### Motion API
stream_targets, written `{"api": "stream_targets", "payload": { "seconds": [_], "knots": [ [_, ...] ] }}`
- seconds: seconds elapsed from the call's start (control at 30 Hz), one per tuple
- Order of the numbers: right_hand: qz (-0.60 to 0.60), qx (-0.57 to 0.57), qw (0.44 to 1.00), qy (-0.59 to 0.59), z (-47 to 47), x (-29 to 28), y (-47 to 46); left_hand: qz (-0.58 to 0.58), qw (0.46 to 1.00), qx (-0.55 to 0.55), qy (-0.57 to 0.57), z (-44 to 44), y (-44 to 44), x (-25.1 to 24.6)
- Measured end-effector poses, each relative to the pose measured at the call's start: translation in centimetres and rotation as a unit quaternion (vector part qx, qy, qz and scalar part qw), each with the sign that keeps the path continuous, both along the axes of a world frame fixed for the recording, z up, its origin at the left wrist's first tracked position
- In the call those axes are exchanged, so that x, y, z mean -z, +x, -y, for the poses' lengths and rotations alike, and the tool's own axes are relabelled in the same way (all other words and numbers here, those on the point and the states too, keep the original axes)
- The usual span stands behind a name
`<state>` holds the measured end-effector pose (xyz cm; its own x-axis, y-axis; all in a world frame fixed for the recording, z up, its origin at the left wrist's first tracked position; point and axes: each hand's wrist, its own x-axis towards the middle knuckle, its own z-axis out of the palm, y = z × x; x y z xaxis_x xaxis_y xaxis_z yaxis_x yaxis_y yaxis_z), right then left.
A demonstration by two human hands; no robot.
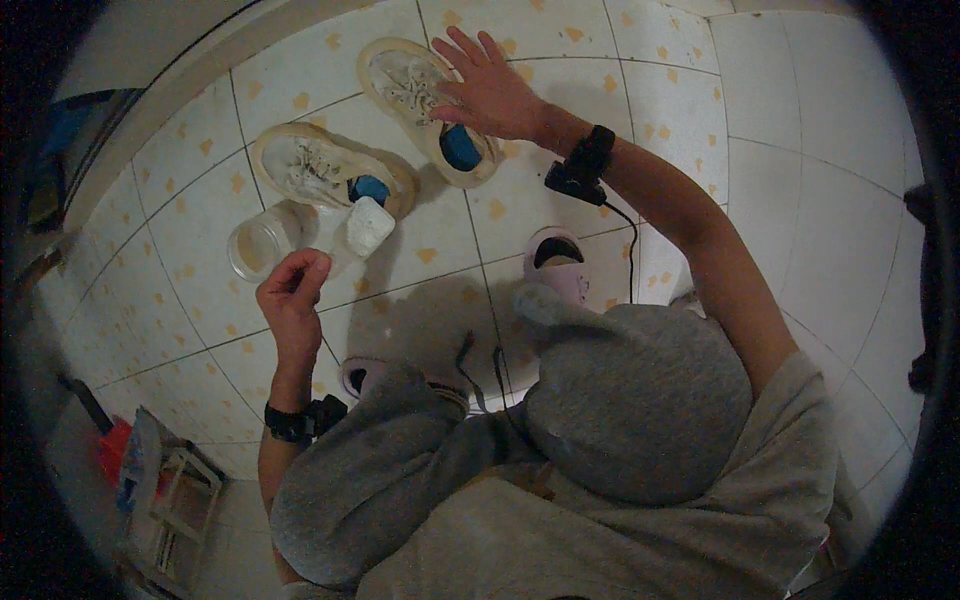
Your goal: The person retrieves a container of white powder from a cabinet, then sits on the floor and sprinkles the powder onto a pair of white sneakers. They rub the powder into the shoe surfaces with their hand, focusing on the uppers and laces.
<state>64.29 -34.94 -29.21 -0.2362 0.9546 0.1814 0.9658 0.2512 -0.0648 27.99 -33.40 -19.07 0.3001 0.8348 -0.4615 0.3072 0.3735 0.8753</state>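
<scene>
Two worn white lace-up sneakers with blue insoles stand on the tiled floor, the left sneaker (300, 166) and the right sneaker (409, 90), toes pointing to the upper left. My right hand (484, 94), palm down with fingers spread, is over the right sneaker; whether it touches is unclear. My left hand (298, 281) has thumb and fingers pinched on a pale, translucent piece, which seems to run to a white block-shaped thing (369, 226) with a rough surface near the left sneaker's heel. Beside my left hand is a clear round jar (259, 246), its contents unclear.
Pink clogs (556, 262) are on my feet, near my grey-clad knees. A black cable (634, 255) hangs from the device on my right wrist. A wooden rack (180, 495) stands at the lower left, beside something red. A raised ledge (217, 45) borders the floor behind the sneakers.
</scene>
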Motion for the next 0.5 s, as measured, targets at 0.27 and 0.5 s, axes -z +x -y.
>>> {"api": "stream_targets", "payload": {
  "seconds": [0.27, 0.5],
  "knots": [
    [0.034, 0.033, 0.998, -0.044, 0.2, -0.9, -0.1, -0.014, 1.000, -0.001, -0.010, -0.1, 0.1, -0.4],
    [-0.014, 0.029, 0.999, -0.004, 0.0, -1.3, -0.8, 0.014, 1.000, 0.005, -0.015, -0.2, -0.1, 0.2]
  ]
}}
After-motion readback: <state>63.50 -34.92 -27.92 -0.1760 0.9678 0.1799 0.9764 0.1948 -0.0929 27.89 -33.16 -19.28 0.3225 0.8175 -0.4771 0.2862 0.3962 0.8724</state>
